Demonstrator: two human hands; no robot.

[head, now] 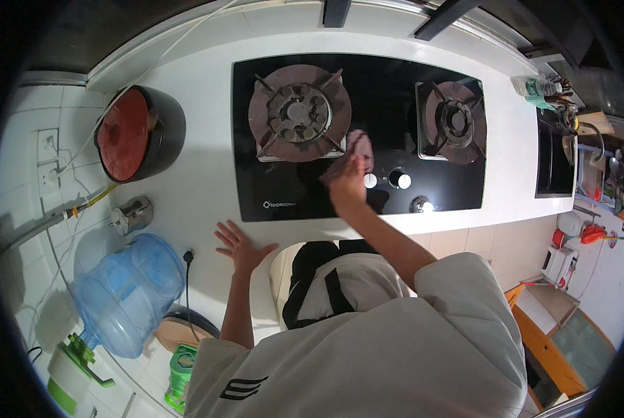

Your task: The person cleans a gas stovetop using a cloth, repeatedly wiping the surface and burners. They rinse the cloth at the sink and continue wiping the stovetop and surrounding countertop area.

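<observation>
On the black glass gas cooktop (377, 104), my right hand (349, 185) presses a dark pinkish cloth (361, 146) against the glass, between the large left burner (300, 112) and the white control knobs (404, 181). Part of the cloth lies under the hand, and it looks slightly blurred. My left hand (245, 253) rests with spread fingers on the white countertop (207, 193), just below the cooktop's front left corner, and holds nothing. The smaller right burner (456, 121) sits on the far side of the knobs.
Left on the counter stand a dark pot with a red interior or lid (126, 136), a metal canister (134, 214) and a large blue water bottle (131, 295). A black plug (188, 256) lies near my left hand. The sink (552, 157) is at the right.
</observation>
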